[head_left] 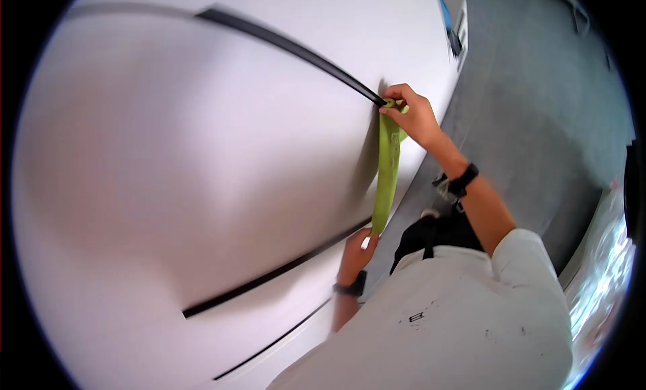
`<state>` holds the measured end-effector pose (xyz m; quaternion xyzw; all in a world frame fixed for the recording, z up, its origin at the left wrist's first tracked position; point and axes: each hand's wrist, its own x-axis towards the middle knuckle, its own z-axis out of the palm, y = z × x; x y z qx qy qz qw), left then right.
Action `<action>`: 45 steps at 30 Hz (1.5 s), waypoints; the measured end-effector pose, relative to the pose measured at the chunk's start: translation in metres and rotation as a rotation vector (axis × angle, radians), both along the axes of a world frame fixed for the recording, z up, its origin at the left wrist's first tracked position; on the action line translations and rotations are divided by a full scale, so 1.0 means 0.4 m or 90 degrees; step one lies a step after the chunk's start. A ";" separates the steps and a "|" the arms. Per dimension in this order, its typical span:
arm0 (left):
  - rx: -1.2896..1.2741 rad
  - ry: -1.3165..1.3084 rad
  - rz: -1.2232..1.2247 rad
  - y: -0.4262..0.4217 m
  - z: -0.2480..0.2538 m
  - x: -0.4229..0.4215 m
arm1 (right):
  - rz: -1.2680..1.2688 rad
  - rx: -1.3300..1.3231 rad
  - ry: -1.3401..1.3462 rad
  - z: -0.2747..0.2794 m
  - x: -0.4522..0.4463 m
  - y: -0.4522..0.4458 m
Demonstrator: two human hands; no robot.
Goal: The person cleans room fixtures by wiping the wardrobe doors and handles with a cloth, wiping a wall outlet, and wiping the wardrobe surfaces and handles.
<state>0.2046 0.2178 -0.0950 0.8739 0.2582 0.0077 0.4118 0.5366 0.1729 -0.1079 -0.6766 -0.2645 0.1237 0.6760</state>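
A flat lime-green strip (387, 168) stretches between my two hands, with a faint mark near its upper end; its material is unclear. My right hand (412, 114) pinches the upper end between thumb and fingers, right at the tip of a long black trim strip (289, 48) on a white panel (168, 168). Lower down, my left hand (360, 252) has its fingers closed around the strip's bottom end. That hand is close to a second black strip (276, 274) running along the panel.
Grey floor (531, 87) lies to the right of the panel. A blue item (444, 10) shows at the panel's far top corner. Shiny clear plastic sheeting (602, 275) is at the lower right. A thin dark line (272, 343) crosses the white surface at the bottom.
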 end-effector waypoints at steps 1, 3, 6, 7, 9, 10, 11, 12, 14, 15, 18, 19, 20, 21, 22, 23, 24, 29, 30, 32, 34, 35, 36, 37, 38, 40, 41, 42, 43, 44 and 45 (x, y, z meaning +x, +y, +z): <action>0.023 -0.021 -0.002 -0.017 0.085 -0.038 | 0.005 0.009 -0.037 0.087 -0.039 -0.022; 0.038 -0.087 0.048 -0.008 0.172 -0.068 | -0.051 0.110 -0.055 0.206 -0.069 0.016; 0.116 -0.232 0.040 0.000 0.297 -0.117 | -0.097 0.199 -0.098 0.395 -0.095 0.047; 0.080 -0.289 0.050 -0.005 0.332 -0.125 | -0.091 0.201 -0.129 0.445 -0.099 0.057; 0.073 -0.355 0.050 -0.016 0.394 -0.114 | -0.069 0.313 -0.092 0.567 -0.060 0.052; 0.109 -0.363 0.038 0.003 0.404 -0.135 | -0.062 0.316 -0.122 0.595 -0.065 0.056; 0.122 -0.376 0.040 0.001 0.425 -0.129 | -0.067 0.291 -0.163 0.628 -0.044 0.047; 0.172 -0.400 0.029 0.004 0.450 -0.127 | -0.070 0.264 -0.205 0.655 -0.029 0.045; 0.162 -0.381 0.070 -0.009 0.481 -0.144 | -0.067 0.267 -0.257 0.631 -0.003 0.035; 0.198 -0.390 0.052 0.000 0.447 -0.166 | -0.077 0.268 -0.278 0.569 -0.003 0.031; 0.228 -0.468 0.047 -0.022 0.434 -0.202 | -0.059 0.294 -0.254 0.522 0.010 0.032; 0.216 -0.450 0.036 -0.029 0.423 -0.217 | -0.053 0.286 -0.280 0.498 0.029 0.034; 0.218 -0.466 0.081 -0.036 0.392 -0.230 | -0.078 0.250 -0.280 0.487 0.026 0.035; 0.174 -0.435 0.113 -0.043 0.350 -0.241 | -0.083 0.246 -0.291 0.462 0.031 0.039; 0.125 -0.398 0.135 -0.033 0.335 -0.215 | -0.087 0.219 -0.276 0.450 0.061 0.044; 0.124 -0.415 0.157 -0.040 0.298 -0.225 | -0.084 0.230 -0.273 0.429 0.065 0.052; 0.120 -0.419 0.158 -0.059 0.236 -0.236 | -0.087 0.241 -0.267 0.401 0.064 0.065; 0.158 -0.457 0.121 -0.109 0.136 -0.263 | -0.028 0.282 -0.210 0.373 0.025 0.056; 0.144 -0.481 0.124 -0.107 0.128 -0.266 | 0.002 0.298 -0.206 0.374 0.025 0.047; 0.169 -0.482 0.139 -0.088 0.130 -0.275 | 0.031 0.271 -0.193 0.369 0.038 0.028; 0.240 -0.490 0.168 -0.069 0.182 -0.295 | 0.054 0.258 -0.170 0.370 0.045 0.036; 0.319 -0.498 0.189 -0.050 0.219 -0.303 | 0.047 0.275 -0.176 0.368 0.049 0.044; 0.380 -0.510 0.230 -0.030 0.251 -0.307 | 0.035 0.293 -0.160 0.374 0.033 0.048; 0.439 -0.521 0.272 -0.010 0.282 -0.305 | 0.006 0.278 -0.162 0.372 0.031 0.057; 0.463 -0.568 0.310 0.017 0.316 -0.292 | -0.022 0.261 -0.168 0.376 0.036 0.068; 0.474 -0.650 0.384 0.058 0.396 -0.259 | -0.117 0.196 -0.276 0.398 0.006 0.074; 0.462 -0.690 0.420 0.068 0.441 -0.239 | -0.117 0.212 -0.243 0.411 -0.014 0.074; 0.460 -0.695 0.418 0.078 0.476 -0.216 | -0.145 0.185 -0.266 0.410 -0.008 0.076; 0.468 -0.728 0.433 0.090 0.511 -0.196 | -0.121 0.214 -0.256 0.401 0.011 0.080; 0.482 -0.759 0.447 0.100 0.538 -0.183 | -0.096 0.248 -0.243 0.390 0.027 0.087; 0.608 -0.713 0.463 0.104 0.554 -0.182 | -0.103 0.242 -0.241 0.395 0.037 0.087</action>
